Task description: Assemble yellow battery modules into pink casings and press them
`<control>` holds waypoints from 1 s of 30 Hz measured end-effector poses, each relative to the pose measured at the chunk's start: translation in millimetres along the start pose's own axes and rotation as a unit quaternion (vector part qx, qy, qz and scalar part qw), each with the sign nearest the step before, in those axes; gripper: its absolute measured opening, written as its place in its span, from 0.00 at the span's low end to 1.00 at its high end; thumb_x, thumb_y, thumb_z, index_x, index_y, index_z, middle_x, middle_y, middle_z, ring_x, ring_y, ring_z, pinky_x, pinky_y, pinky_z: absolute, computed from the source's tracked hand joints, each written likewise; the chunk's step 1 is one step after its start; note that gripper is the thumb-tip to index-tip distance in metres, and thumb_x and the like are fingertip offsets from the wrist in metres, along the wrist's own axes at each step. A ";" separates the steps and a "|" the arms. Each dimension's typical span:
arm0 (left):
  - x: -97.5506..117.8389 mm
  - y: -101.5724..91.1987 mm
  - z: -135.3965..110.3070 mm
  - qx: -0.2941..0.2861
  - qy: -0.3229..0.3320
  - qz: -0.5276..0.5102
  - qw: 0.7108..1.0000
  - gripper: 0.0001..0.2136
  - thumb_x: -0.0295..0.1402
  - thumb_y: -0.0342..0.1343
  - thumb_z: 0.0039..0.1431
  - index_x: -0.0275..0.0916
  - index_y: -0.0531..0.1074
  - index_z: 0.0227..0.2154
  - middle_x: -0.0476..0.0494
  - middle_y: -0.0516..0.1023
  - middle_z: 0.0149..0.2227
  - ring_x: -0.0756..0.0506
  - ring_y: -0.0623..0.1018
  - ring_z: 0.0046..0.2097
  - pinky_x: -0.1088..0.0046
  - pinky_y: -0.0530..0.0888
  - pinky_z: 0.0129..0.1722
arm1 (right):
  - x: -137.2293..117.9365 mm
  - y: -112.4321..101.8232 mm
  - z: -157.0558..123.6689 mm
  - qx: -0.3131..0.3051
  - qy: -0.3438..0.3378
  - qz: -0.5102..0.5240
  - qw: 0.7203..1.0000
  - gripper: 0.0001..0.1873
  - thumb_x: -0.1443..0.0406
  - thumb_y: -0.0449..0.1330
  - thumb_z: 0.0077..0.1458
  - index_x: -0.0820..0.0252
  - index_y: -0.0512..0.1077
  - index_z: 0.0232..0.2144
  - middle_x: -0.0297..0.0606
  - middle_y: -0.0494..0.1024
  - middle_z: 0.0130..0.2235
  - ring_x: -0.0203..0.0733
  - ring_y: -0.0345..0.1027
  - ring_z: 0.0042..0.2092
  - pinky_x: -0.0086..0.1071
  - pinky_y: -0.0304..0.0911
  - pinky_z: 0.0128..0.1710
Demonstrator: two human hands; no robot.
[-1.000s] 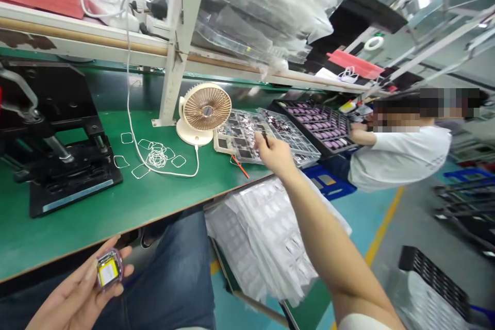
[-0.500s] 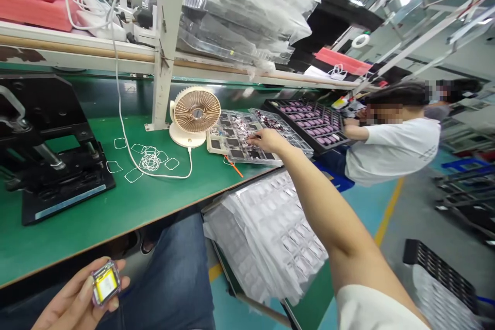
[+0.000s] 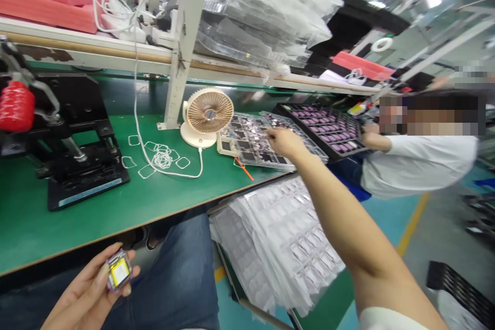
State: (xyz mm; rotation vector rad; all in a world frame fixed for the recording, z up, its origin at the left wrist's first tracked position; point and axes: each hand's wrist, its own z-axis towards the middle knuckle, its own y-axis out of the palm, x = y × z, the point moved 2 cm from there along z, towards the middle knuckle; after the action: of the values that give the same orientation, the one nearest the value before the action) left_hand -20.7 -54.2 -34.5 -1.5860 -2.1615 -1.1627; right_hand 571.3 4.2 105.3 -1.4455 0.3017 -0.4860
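My left hand [image 3: 95,286] grips a small square electronic casing [image 3: 119,271] above my lap, at the lower left. The casing has a purplish edge and a yellow-framed white block inside it. My right hand [image 3: 285,143] reaches across to a clear plastic tray [image 3: 249,157] of dark square pockets with many small shiny parts [image 3: 253,136] scattered on it. Its fingers are drawn together over the parts, and whatever is between the fingertips is hidden.
A cream fan [image 3: 209,116] stands beside the tray. White square rings [image 3: 162,159] and an orange stick [image 3: 244,169] lie on the green bench. A black press [image 3: 81,149] stands left. Wrapped trays [image 3: 278,237] are stacked below. Beyond the black tray [image 3: 320,129] sits a co-worker [image 3: 421,160].
The view has swung left, shifting the scene rightward. My right hand has moved slightly toward the right part of the clear tray. My left hand still holds the casing.
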 end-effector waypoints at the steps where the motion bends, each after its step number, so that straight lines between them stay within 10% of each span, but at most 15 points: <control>1: 2.0 4.1 -1.1 -0.005 0.014 -0.016 1.000 0.25 0.40 0.77 0.53 0.43 0.83 0.54 0.34 0.85 0.57 0.31 0.87 0.51 0.68 0.87 0.41 | -9.1 -7.3 -9.1 0.024 0.011 0.020 0.999 0.18 0.68 0.59 0.67 0.61 0.82 0.55 0.51 0.84 0.53 0.51 0.78 0.53 0.36 0.67 0.51; 6: 9.1 26.5 4.8 -0.080 0.088 -0.107 0.987 0.16 0.33 0.75 0.56 0.41 0.86 0.47 0.33 0.86 0.53 0.30 0.87 0.52 0.63 0.86 0.44 | -101.5 -5.8 -96.0 0.111 0.035 0.293 0.949 0.23 0.50 0.68 0.62 0.59 0.84 0.50 0.48 0.86 0.37 0.48 0.77 0.35 0.36 0.66 0.34; 11: 12.9 38.1 12.8 -0.108 0.189 -0.140 0.966 0.10 0.39 0.69 0.65 0.41 0.85 0.46 0.35 0.86 0.53 0.32 0.85 0.56 0.60 0.85 0.50 | -256.6 47.9 -226.0 -0.265 -0.007 0.697 0.666 0.20 0.47 0.76 0.52 0.54 0.85 0.38 0.45 0.87 0.36 0.35 0.64 0.22 0.29 0.52 0.20; 15: 14.0 34.1 7.2 -0.067 0.259 -0.134 0.954 0.11 0.37 0.69 0.65 0.46 0.84 0.49 0.41 0.85 0.54 0.34 0.85 0.56 0.56 0.84 0.53 | -339.4 67.8 -277.5 -0.393 0.039 0.781 0.484 0.21 0.49 0.79 0.50 0.58 0.83 0.35 0.43 0.85 0.32 0.25 0.49 0.19 0.24 0.43 0.18; 20: 13.4 22.2 3.8 -0.036 0.332 -0.118 0.935 0.19 0.36 0.73 0.60 0.48 0.82 0.54 0.43 0.84 0.52 0.35 0.85 0.55 0.54 0.83 0.56 | -366.7 66.7 -279.1 -0.393 0.066 0.817 0.417 0.20 0.51 0.81 0.48 0.58 0.83 0.34 0.41 0.84 0.31 0.24 0.47 0.18 0.24 0.41 0.17; 30: 8.9 16.7 8.1 -0.011 0.383 -0.091 0.919 0.15 0.36 0.75 0.57 0.46 0.84 0.47 0.44 0.78 0.53 0.34 0.81 0.60 0.51 0.82 0.59 | -374.5 70.5 -285.7 -0.399 0.078 0.836 0.369 0.16 0.55 0.81 0.50 0.56 0.83 0.33 0.38 0.83 0.30 0.23 0.46 0.18 0.22 0.41 0.17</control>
State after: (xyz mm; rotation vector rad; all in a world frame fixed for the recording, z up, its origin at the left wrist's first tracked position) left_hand -7.3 -40.5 -26.9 -0.7253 -1.7645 -1.5310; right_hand 119.1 -57.1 -31.0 -1.1170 2.0918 1.4685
